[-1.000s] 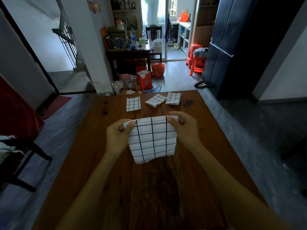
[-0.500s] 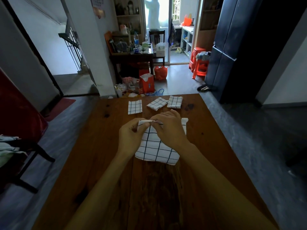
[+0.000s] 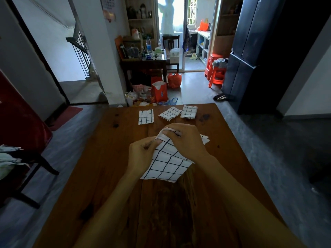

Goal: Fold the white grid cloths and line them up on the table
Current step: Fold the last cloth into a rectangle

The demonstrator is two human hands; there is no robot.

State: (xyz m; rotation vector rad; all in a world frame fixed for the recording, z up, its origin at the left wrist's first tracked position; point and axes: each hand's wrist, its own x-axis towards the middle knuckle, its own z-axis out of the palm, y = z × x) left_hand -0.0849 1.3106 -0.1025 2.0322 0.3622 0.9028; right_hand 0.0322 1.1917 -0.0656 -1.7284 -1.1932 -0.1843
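A white grid cloth (image 3: pixel 168 163) hangs above the middle of the wooden table (image 3: pixel 100 176), held up by both hands. My left hand (image 3: pixel 141 154) pinches its upper left edge. My right hand (image 3: pixel 186 140) grips the top edge, fingers curled over the cloth, and covers its upper right part. A corner sticks out past my right hand. Three folded grid cloths lie in a row near the far edge: a left one (image 3: pixel 146 116), a skewed middle one (image 3: pixel 169 113) and a right one (image 3: pixel 189 111).
A dark chair (image 3: pixel 23 158) with clothes on it stands left of the table. Beyond the far edge are bags and clutter on the floor (image 3: pixel 159 93), a dark side table (image 3: pixel 143 61), red stools (image 3: pixel 215 68) and a tall dark cabinet (image 3: pixel 250 51).
Both hands came together at the cloth's top edge, bringing its corners toward each other. The cloth now hangs tilted and bunched instead of spread flat between the hands.
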